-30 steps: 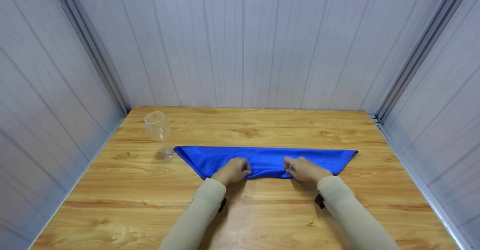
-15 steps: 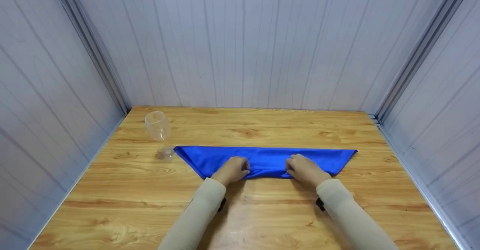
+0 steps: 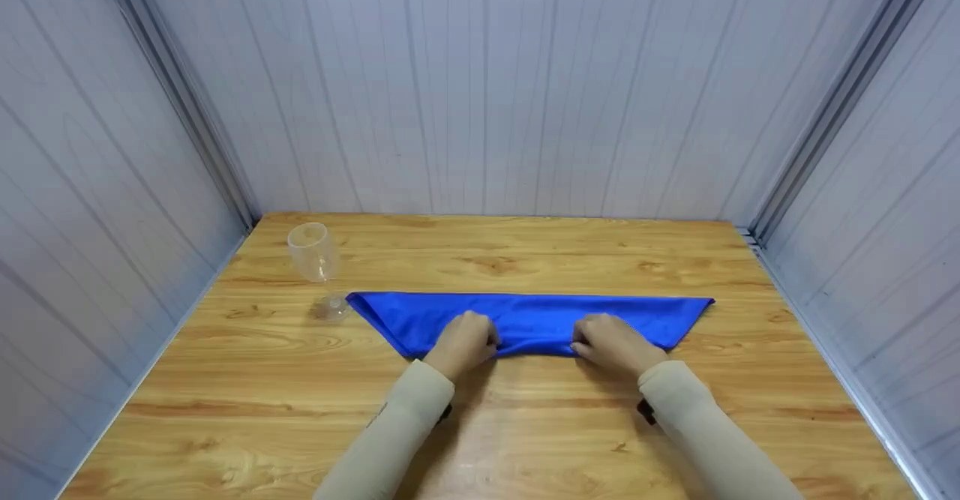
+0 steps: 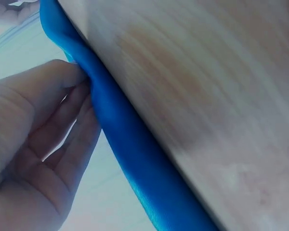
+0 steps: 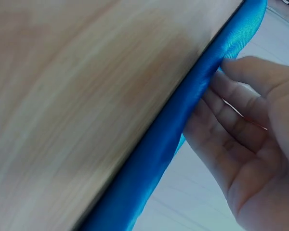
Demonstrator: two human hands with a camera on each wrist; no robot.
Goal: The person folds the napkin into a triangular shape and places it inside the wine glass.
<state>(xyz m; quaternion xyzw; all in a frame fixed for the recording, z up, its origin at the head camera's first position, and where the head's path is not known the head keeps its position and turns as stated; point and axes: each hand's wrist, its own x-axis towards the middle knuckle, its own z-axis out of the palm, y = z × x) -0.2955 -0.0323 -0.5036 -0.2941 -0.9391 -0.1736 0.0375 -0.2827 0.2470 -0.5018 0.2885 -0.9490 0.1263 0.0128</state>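
Note:
A blue satin cloth lies folded in a long band across the wooden table, its two ends slanting to points. My left hand pinches the near edge left of the middle, thumb against the fingers. On the right half of the same edge, my right hand grips in like manner, and between the hands the cloth is slightly creased. In the left wrist view the rolled edge of the cloth passes the left thumb tip. The right wrist view has the cloth edge at the right thumb and fingertips.
A clear stemmed glass stands left of the cloth, its foot close to the cloth's left tip. White panel walls enclose the wooden table at the back and both sides.
The right hand's fingers have shifted slightly and curled in closer at the near edge. The left hand stays nearly in place, and the cloth and glass look unmoved.

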